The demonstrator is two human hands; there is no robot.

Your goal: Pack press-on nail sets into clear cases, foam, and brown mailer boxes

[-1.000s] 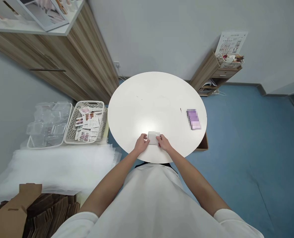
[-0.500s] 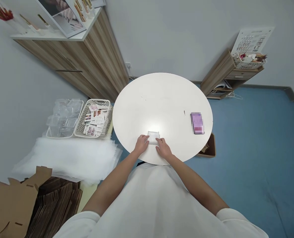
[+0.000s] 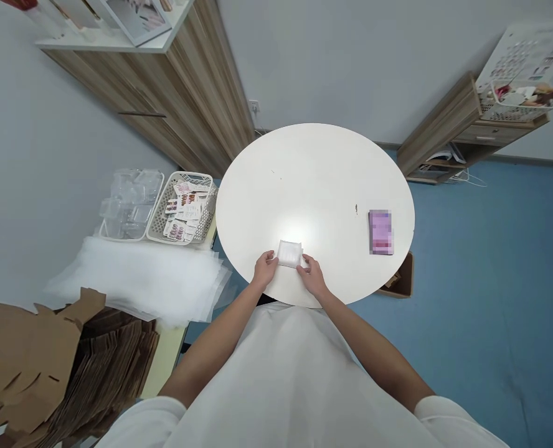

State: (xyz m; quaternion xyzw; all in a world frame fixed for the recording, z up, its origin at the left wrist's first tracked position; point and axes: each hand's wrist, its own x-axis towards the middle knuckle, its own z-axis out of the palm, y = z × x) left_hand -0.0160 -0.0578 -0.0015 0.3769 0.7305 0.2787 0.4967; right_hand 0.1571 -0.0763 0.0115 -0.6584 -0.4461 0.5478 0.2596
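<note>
A small, flat, whitish packet [image 3: 289,254], apparently wrapped in translucent foam or film, lies near the front edge of the white oval table [image 3: 314,162]. My left hand [image 3: 264,270] grips its left side, with fingers bent at the edge. On the opposite side, my right hand [image 3: 311,277] has thumb and fingers at the right edge and lower right corner. What is inside the wrapping cannot be made out.
A pixelated purple item [image 3: 381,233] lies on the table's right. Left of the table are a basket of printed cards [image 3: 206,214], clear plastic boxes [image 3: 129,202], white foam sheets [image 3: 136,274] and folded cardboard [image 3: 28,354]. An open carton [image 3: 405,277] stands below right.
My fingers have moved from the top of the packet out to its sides, so more of its upper face shows. The camera view has shifted slightly.
</note>
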